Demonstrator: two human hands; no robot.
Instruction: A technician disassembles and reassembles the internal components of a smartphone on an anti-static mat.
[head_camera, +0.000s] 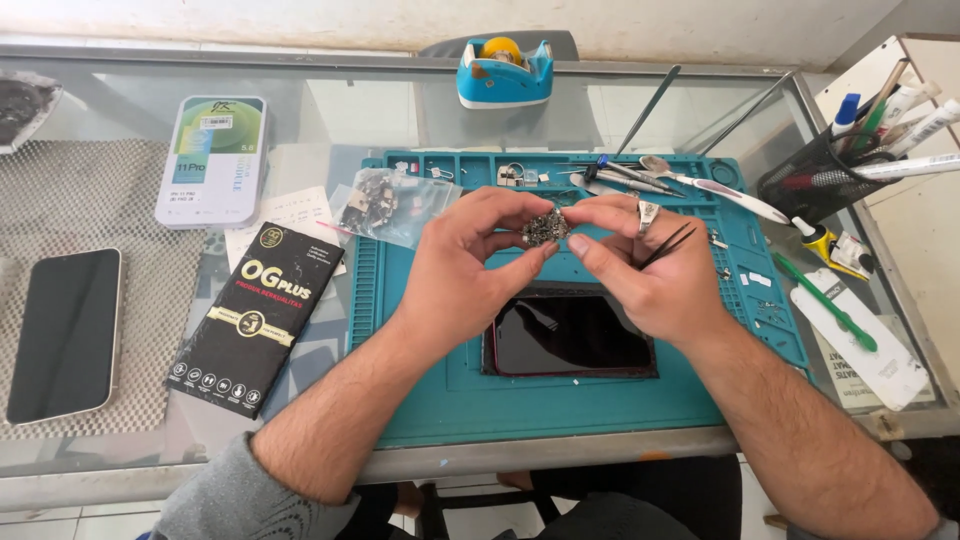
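Head view: both hands pinch a small dark phone part above the teal mat.

Left hand (462, 262) and right hand (640, 262) meet fingertip to fingertip, each grip pressed together on the small metallic component (546, 227), held in the air over the teal work mat (420, 380) on the glass counter (130, 455). Black tweezers (668, 243) lie tucked under the right fingers. A dark-screened phone (570, 335) rests on the mat just below. By the look of it, the part is being inspected or separated; any next move would need fine, steady fingertip control.
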